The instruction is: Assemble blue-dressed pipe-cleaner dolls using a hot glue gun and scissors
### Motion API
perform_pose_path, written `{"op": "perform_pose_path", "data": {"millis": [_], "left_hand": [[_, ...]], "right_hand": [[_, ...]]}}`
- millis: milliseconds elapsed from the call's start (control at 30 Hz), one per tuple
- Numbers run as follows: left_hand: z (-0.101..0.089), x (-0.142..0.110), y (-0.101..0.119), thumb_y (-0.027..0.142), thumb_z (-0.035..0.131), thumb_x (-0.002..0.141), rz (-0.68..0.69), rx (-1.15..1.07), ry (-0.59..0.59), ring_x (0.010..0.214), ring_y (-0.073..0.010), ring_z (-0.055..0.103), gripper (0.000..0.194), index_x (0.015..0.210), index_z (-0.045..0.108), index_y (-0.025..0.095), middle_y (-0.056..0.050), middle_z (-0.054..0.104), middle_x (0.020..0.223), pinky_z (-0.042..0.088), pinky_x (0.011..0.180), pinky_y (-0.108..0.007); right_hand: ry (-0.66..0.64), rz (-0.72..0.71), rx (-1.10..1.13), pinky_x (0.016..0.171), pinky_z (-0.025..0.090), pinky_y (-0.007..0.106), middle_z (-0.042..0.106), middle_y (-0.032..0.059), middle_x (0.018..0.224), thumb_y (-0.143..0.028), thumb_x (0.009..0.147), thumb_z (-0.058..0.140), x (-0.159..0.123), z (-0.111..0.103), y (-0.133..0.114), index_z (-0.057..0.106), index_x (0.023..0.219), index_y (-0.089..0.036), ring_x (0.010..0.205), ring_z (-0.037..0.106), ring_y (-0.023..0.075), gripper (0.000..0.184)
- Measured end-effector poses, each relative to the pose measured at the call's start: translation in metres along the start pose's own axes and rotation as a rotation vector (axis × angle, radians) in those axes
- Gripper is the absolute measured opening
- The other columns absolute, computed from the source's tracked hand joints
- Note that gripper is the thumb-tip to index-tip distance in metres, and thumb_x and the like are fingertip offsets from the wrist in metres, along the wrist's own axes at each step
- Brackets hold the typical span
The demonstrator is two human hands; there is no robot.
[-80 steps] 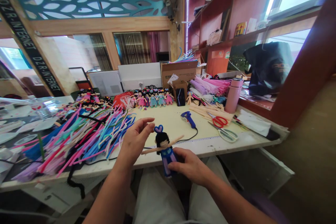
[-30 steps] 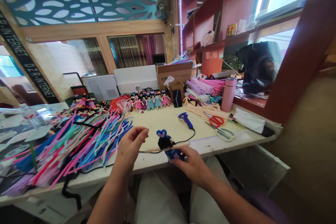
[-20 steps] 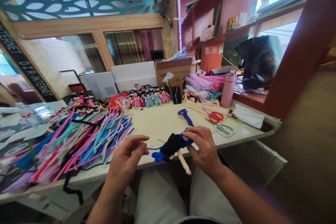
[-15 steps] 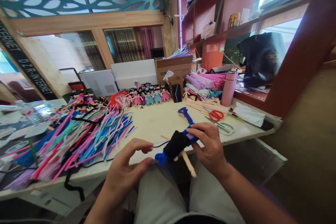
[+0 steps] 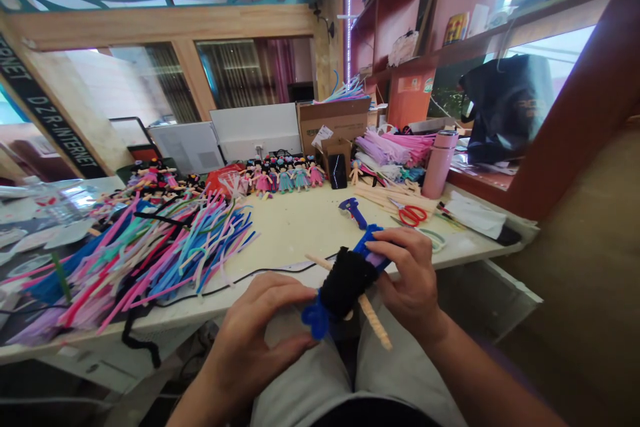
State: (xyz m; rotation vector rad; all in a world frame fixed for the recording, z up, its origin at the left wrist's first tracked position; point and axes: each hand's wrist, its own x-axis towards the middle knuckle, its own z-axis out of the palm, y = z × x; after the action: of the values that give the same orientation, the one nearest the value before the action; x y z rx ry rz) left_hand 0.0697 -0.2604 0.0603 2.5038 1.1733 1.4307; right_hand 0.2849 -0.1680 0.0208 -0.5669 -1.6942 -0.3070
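Note:
A pipe-cleaner doll (image 5: 345, 283) with fuzzy black hair, beige arms and a blue looped bow (image 5: 316, 321) is held above my lap at the table edge. It lies tilted, bow end toward my left hand. My right hand (image 5: 407, 273) is closed on its blue and lilac lower part. My left hand (image 5: 267, 327) has thumb and forefinger apart on either side of the bow, the fingertips at its edges; a firm grip does not show. Beyond the doll, a blue glue gun (image 5: 354, 212) lies on the table (image 5: 295, 227).
Many coloured pipe cleaners (image 5: 195, 240) spread over the left. Finished dolls (image 5: 283, 177) line the back beside a phone (image 5: 337, 170). Red-handled scissors (image 5: 411, 215) and a pink bottle (image 5: 440, 163) are on the right. A black cable (image 5: 250, 272) runs along the front.
The doll and my right hand have shifted slightly right in view. My left hand has moved right, bringing its fingertips up to the bow. The view has tilted a little.

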Motion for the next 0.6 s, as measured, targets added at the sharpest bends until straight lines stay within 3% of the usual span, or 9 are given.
{"op": "perform_pose_path", "data": {"millis": [367,600], "left_hand": [[0.001,0.005,0.005,0.004,0.063,0.075,0.088,0.018,0.060,0.073,-0.0133,0.065,0.022,0.085,0.065,0.024,-0.001,0.068,0.080,0.052,0.068,-0.023],[-0.004,-0.005,-0.008,0.011,0.070,0.070,-0.049,-0.031,0.173,0.076,-0.0146,0.063,0.028,0.091,0.060,0.026,0.001,0.066,0.079,0.051,0.071,-0.024]], "right_hand": [[-0.071,0.038,0.051,0.090,0.041,0.043,0.059,0.0076,0.103,-0.004,0.076,0.053,-0.005,0.003,0.003,0.057,0.106,-0.021,0.100,0.052,0.0230,0.034],[-0.094,0.088,0.088,0.088,0.041,0.042,0.058,0.0080,0.103,-0.005,0.077,0.052,-0.006,0.006,0.004,0.058,0.105,-0.020,0.099,0.052,0.0226,0.033]]}}
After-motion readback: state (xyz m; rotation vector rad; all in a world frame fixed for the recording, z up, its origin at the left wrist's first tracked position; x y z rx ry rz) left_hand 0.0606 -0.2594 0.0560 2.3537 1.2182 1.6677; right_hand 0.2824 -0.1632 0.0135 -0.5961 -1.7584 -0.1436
